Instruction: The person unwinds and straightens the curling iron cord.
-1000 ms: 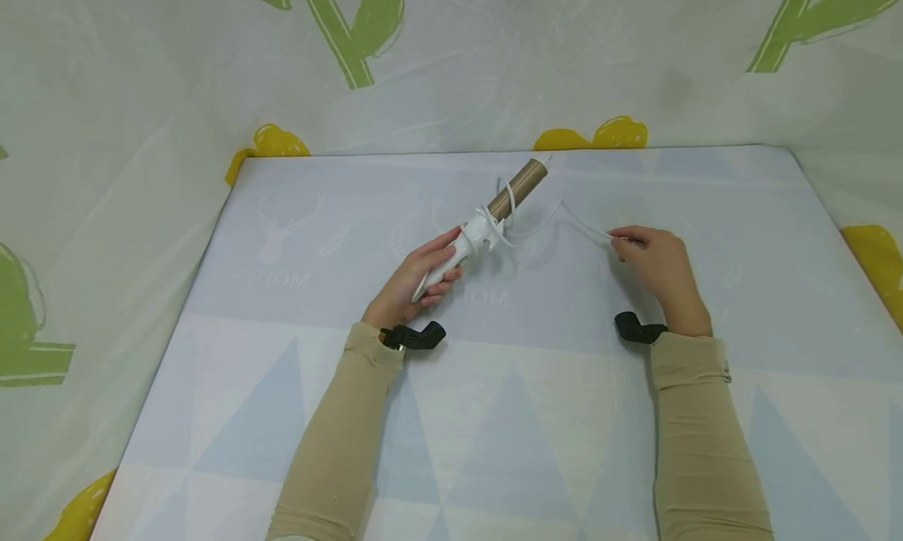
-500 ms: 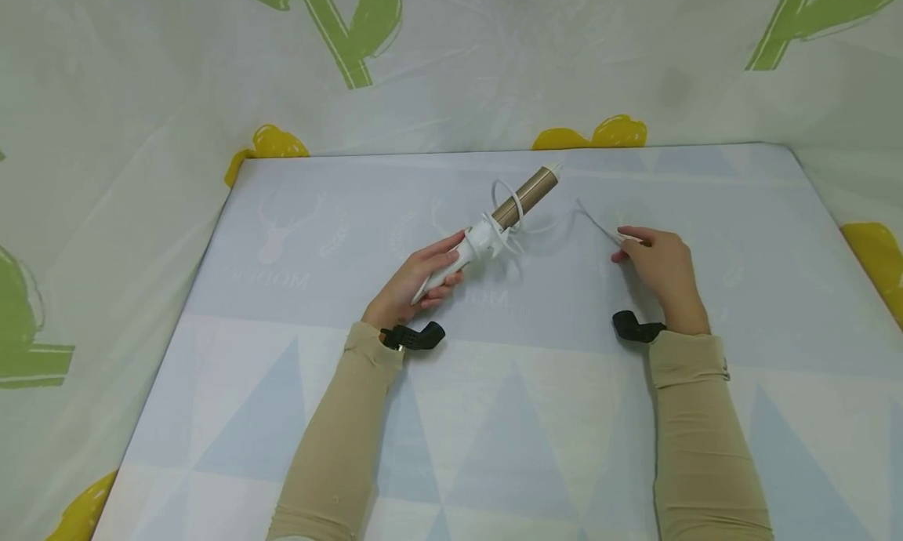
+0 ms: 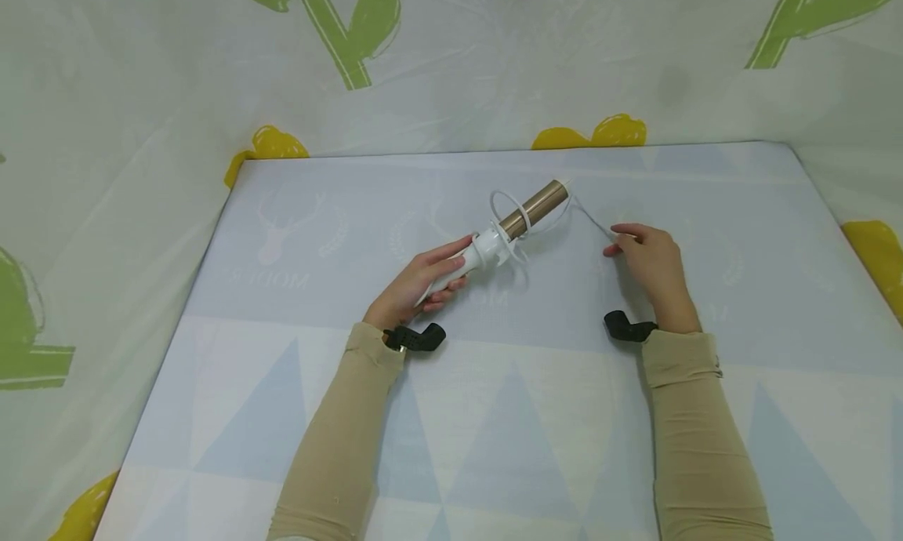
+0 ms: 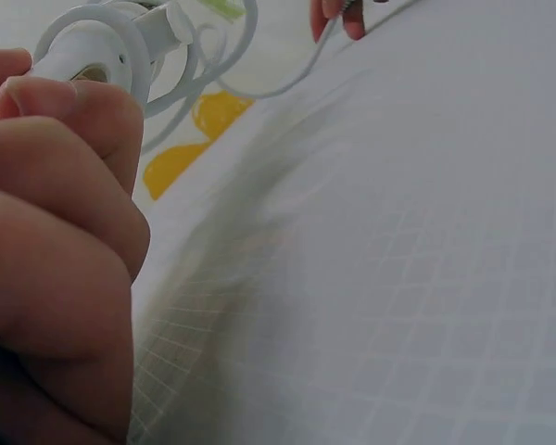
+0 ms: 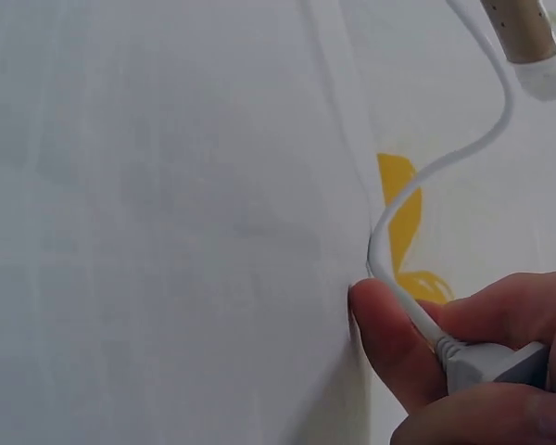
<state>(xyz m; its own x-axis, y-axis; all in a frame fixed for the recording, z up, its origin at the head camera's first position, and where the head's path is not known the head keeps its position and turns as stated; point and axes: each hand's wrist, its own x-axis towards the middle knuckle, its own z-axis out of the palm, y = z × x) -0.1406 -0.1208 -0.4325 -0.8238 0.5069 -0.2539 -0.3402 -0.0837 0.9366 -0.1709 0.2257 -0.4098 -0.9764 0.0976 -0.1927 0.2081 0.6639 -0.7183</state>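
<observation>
A curling iron with a white handle and a gold barrel (image 3: pixel 538 209) points up and to the right in the head view. My left hand (image 3: pixel 422 281) grips its handle, fingers wrapped round it. White cord (image 3: pixel 509 195) loops loosely about the handle's top and the barrel's base. From there the cord runs past the barrel's pale tip (image 5: pixel 542 78) to my right hand (image 3: pixel 650 265). In the right wrist view, thumb and fingers pinch the cord's grey-white plug (image 5: pixel 477 363), part of which they hide.
Both hands are over a table covered with a pale cloth (image 3: pixel 515 423) patterned with blue triangles. Behind it hangs a light curtain (image 3: pixel 480 70) with green and yellow plant shapes. Black camera mounts (image 3: pixel 416 337) are strapped at both wrists.
The curling iron's barrel has swung to the right and towards me, and the cord loop round it stands wider. My right hand shifts slightly left with the plug; my left keeps its grip.
</observation>
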